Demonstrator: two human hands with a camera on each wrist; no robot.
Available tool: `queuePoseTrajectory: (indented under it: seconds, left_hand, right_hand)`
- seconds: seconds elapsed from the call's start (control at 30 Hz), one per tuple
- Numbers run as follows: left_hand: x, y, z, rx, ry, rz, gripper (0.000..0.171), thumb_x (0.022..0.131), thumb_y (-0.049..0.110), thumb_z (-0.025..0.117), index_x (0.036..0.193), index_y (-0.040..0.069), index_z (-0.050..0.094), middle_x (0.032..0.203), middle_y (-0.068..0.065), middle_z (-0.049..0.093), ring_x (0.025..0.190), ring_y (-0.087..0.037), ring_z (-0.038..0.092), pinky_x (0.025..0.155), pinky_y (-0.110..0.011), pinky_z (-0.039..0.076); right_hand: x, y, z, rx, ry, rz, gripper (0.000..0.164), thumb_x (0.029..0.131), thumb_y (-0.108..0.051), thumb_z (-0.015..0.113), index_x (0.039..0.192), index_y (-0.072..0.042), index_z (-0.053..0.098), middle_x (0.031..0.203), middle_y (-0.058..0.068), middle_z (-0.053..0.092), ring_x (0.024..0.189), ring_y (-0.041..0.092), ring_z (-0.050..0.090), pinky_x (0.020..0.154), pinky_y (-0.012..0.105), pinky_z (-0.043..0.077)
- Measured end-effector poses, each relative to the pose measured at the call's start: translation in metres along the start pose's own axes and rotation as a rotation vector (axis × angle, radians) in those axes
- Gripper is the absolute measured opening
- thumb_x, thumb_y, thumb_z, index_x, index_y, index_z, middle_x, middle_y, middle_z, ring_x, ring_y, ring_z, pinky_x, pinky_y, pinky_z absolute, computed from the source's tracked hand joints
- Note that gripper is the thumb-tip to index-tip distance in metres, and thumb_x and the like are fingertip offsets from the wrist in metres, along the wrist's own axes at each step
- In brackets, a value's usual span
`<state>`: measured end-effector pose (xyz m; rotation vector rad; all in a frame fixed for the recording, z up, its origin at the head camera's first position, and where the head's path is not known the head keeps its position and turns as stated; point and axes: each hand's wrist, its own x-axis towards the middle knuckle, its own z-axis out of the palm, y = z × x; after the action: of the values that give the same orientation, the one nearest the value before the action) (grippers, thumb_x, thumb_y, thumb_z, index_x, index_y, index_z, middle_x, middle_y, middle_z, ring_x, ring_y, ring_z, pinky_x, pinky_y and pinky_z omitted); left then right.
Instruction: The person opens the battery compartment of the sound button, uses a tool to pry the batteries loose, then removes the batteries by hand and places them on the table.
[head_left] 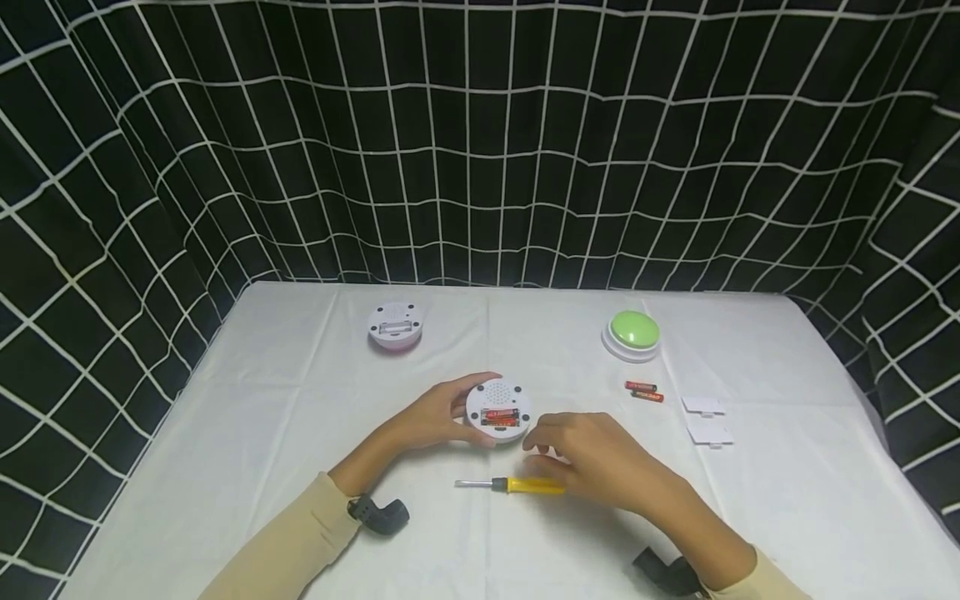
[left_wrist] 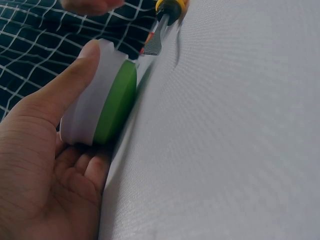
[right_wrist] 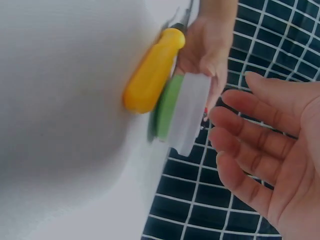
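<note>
My left hand grips a round push-button by its edge, thumb on one side and fingers on the other. It is turned over, so its white base with speaker holes faces up, and its green dome points down at the table. Two red batteries lie in its uncovered compartment. Just right of it hovers my right hand, fingers loosely bent and holding nothing in the right wrist view. A screwdriver with a yellow handle lies on the cloth beneath and beside the right hand, its flat blade pointing left.
Another overturned button, its battery compartment uncovered, sits at the back left. A green button stands upright at the back right. Two loose batteries and two white covers lie to the right on the white-clothed table.
</note>
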<state>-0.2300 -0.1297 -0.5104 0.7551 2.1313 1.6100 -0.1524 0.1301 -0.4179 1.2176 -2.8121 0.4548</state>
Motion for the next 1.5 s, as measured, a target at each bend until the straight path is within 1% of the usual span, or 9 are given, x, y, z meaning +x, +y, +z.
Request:
queuePoseTrajectory:
  seconds: [0.17, 0.33, 0.47, 0.73, 0.87, 1.07, 1.17, 1.33, 1.5]
  left_hand:
    - [0.002, -0.001, 0.000, 0.000, -0.003, 0.007, 0.099, 0.075, 0.022, 0.092, 0.158, 0.016, 0.037, 0.157, 0.003, 0.044, 0.139, -0.013, 0.048, 0.113, -0.026, 0.042]
    - [0.005, -0.002, 0.000, -0.004, -0.010, 0.012, 0.099, 0.075, 0.021, 0.092, 0.157, 0.016, 0.037, 0.156, 0.003, 0.046, 0.138, -0.013, 0.049, 0.112, -0.025, 0.043]
    - [0.005, -0.003, 0.001, -0.012, -0.010, 0.014, 0.098, 0.075, 0.018, 0.092, 0.157, 0.017, 0.038, 0.154, 0.001, 0.049, 0.137, -0.014, 0.050, 0.111, -0.026, 0.045]
    - [0.003, -0.003, 0.002, -0.026, -0.010, 0.001, 0.096, 0.075, 0.015, 0.091, 0.156, 0.020, 0.039, 0.153, 0.001, 0.049, 0.137, -0.013, 0.051, 0.109, -0.025, 0.046]
    - [0.002, -0.002, 0.002, -0.025, -0.004, 0.006, 0.095, 0.075, 0.015, 0.091, 0.156, 0.021, 0.040, 0.153, 0.000, 0.049, 0.136, -0.013, 0.051, 0.109, -0.025, 0.047]
    - [0.002, -0.003, 0.001, -0.018, -0.006, 0.012, 0.097, 0.075, 0.018, 0.091, 0.156, 0.019, 0.039, 0.153, -0.001, 0.049, 0.136, -0.013, 0.052, 0.109, -0.025, 0.046]
    - [0.002, -0.004, 0.001, -0.019, -0.006, 0.010, 0.097, 0.075, 0.019, 0.092, 0.156, 0.018, 0.039, 0.154, 0.000, 0.049, 0.136, -0.013, 0.051, 0.109, -0.024, 0.046]
    - [0.002, -0.004, 0.000, -0.018, -0.003, 0.008, 0.096, 0.075, 0.018, 0.092, 0.156, 0.019, 0.040, 0.154, 0.004, 0.048, 0.137, -0.010, 0.050, 0.110, -0.024, 0.045]
    - [0.001, -0.004, -0.001, -0.017, -0.002, 0.004, 0.095, 0.075, 0.017, 0.092, 0.155, 0.022, 0.041, 0.154, 0.005, 0.048, 0.137, -0.008, 0.049, 0.111, -0.024, 0.044]
  right_hand:
    - [0.001, 0.001, -0.004, 0.000, 0.027, 0.013, 0.010, 0.090, -0.023, 0.079, 0.099, -0.020, 0.077, 0.086, -0.016, 0.067, 0.072, 0.003, 0.060, 0.061, 0.021, 0.050]
    - [0.004, 0.005, -0.005, -0.020, 0.080, -0.013, 0.010, 0.089, -0.023, 0.080, 0.097, -0.019, 0.076, 0.083, -0.016, 0.064, 0.070, 0.003, 0.057, 0.058, 0.021, 0.048]
    - [0.011, 0.008, -0.006, -0.014, 0.114, -0.034, 0.011, 0.088, -0.020, 0.080, 0.098, -0.016, 0.077, 0.086, -0.011, 0.068, 0.071, 0.007, 0.061, 0.059, 0.023, 0.050]
    - [0.028, 0.021, 0.000, -0.028, 0.131, -0.003, 0.015, 0.086, -0.013, 0.081, 0.101, -0.012, 0.080, 0.087, -0.007, 0.069, 0.070, 0.011, 0.063, 0.057, 0.024, 0.049]
    - [0.034, 0.025, 0.002, -0.024, 0.135, 0.005, 0.015, 0.085, -0.011, 0.081, 0.100, -0.012, 0.081, 0.089, -0.005, 0.071, 0.073, 0.012, 0.065, 0.058, 0.024, 0.050]
    - [0.040, 0.027, 0.007, -0.036, 0.126, 0.015, 0.017, 0.082, -0.009, 0.084, 0.098, -0.015, 0.083, 0.087, -0.007, 0.071, 0.072, 0.009, 0.063, 0.059, 0.023, 0.051]
    - [0.042, 0.026, 0.010, -0.064, 0.115, 0.017, 0.019, 0.081, -0.008, 0.085, 0.098, -0.015, 0.083, 0.087, -0.007, 0.070, 0.072, 0.008, 0.061, 0.059, 0.023, 0.051]
    - [0.046, 0.025, 0.013, -0.144, 0.102, 0.005, 0.016, 0.081, -0.009, 0.085, 0.094, -0.016, 0.082, 0.082, -0.008, 0.066, 0.065, 0.007, 0.054, 0.055, 0.022, 0.048]
    - [0.049, 0.021, 0.012, -0.185, 0.073, -0.004, 0.013, 0.081, -0.008, 0.085, 0.091, -0.016, 0.083, 0.084, -0.006, 0.069, 0.066, 0.008, 0.053, 0.059, 0.022, 0.051]
